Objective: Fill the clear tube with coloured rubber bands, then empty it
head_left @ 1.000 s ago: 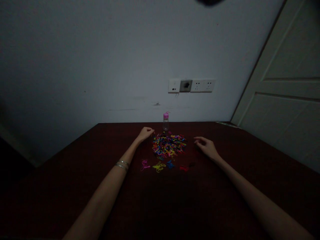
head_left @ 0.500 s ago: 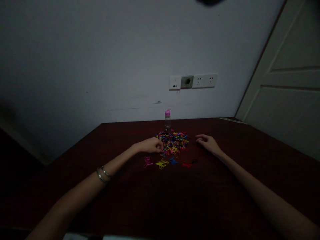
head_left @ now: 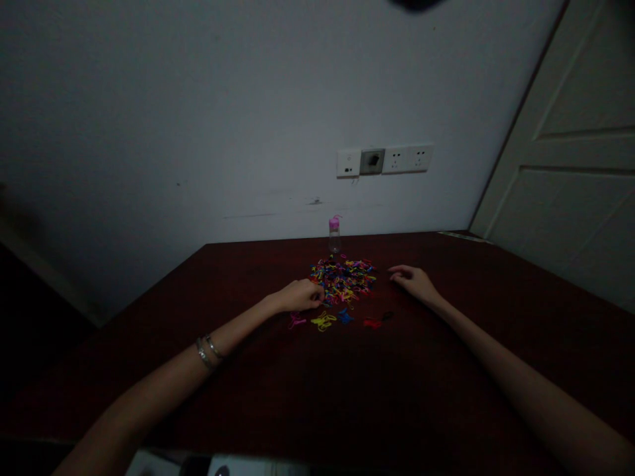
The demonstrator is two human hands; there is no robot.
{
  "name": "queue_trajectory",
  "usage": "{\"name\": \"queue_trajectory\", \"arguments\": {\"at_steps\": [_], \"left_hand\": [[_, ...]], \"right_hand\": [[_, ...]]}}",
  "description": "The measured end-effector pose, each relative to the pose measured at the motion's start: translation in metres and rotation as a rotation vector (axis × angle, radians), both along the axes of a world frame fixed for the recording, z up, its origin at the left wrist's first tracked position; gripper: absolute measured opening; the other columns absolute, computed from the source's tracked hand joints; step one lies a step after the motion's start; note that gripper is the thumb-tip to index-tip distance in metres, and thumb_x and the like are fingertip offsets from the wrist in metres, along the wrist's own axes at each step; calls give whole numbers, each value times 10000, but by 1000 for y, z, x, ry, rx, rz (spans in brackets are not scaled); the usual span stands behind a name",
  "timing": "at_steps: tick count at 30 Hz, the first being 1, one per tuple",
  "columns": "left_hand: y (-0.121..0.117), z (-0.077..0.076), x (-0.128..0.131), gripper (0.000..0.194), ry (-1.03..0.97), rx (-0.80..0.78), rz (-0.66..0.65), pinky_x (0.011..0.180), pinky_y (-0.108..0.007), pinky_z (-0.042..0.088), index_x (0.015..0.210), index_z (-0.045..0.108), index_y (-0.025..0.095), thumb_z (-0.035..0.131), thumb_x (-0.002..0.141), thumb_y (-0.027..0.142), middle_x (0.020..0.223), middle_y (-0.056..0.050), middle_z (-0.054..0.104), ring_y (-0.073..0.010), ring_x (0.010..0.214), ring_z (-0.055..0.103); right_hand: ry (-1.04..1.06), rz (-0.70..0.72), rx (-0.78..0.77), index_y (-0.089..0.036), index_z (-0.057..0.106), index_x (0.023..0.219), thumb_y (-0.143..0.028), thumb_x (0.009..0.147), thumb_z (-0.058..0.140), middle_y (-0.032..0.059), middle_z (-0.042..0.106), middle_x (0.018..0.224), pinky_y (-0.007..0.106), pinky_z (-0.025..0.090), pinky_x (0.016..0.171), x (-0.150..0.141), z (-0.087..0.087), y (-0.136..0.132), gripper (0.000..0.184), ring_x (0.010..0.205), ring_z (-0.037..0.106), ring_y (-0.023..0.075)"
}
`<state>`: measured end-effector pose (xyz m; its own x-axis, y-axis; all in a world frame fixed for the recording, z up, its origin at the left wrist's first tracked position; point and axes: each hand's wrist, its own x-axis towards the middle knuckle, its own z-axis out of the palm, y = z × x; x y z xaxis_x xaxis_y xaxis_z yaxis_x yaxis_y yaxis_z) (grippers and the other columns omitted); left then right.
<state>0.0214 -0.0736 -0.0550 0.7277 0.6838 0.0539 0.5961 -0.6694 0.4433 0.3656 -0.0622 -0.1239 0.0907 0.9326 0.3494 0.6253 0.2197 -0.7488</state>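
Note:
A heap of small, many-coloured rubber bands (head_left: pixel 343 277) lies on the dark red table (head_left: pixel 317 396). At its lower left edge is my left hand (head_left: pixel 300 295), closed with finger and thumb together; what they hold, if anything, is too small to make out. Between me and the heap sit little groups sorted by colour: pink bands (head_left: pixel 297 320), partly under my left hand, yellow bands (head_left: pixel 324 321), blue bands (head_left: pixel 345 316), red bands (head_left: pixel 372 322) and a black band (head_left: pixel 387 316). My right hand (head_left: pixel 414 283) rests right of the heap, fingers loosely stretched and apart, holding nothing.
Behind the heap stands a clear bottle (head_left: pixel 335 241) with a pink cap. The table's back edge meets a pale wall carrying a row of sockets (head_left: pixel 384 160). A white panelled door (head_left: pixel 570 165) is on the right. Pale objects (head_left: pixel 243 466) show below the front edge.
My left hand has come slightly towards me, down the left side of the heap and nearer the pink group. My right hand stays put. The view has shifted a little.

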Motion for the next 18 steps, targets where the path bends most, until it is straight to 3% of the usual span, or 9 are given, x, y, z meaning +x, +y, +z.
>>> {"name": "queue_trajectory", "arguments": {"at_steps": [8, 13, 18], "left_hand": [[0, 6, -6, 116, 33, 9, -69, 497, -207, 256, 717, 643, 169, 530, 692, 155, 557, 24, 532, -76, 488, 425], [-15, 16, -8, 127, 51, -119, -146, 505, -182, 290, 738, 647, 149, 525, 708, 167, 583, 23, 537, -67, 506, 437], [-21, 14, -10, 130, 57, -226, -156, 497, -176, 300, 777, 656, 148, 563, 697, 192, 577, 27, 535, -65, 497, 440]], "right_hand": [[7, -4, -20, -154, 662, 927, -263, 681, 549, 45, 681, 759, 293, 466, 704, 0, -1, 2, 292, 689, 610, 169], [-11, -16, -18, -156, 670, 916, -267, 679, 561, 46, 682, 756, 305, 466, 705, 2, -3, 5, 283, 683, 609, 170], [-9, -5, -2, -157, 669, 913, -278, 689, 554, 45, 680, 748, 305, 465, 689, 2, -4, 6, 279, 678, 608, 174]]}}
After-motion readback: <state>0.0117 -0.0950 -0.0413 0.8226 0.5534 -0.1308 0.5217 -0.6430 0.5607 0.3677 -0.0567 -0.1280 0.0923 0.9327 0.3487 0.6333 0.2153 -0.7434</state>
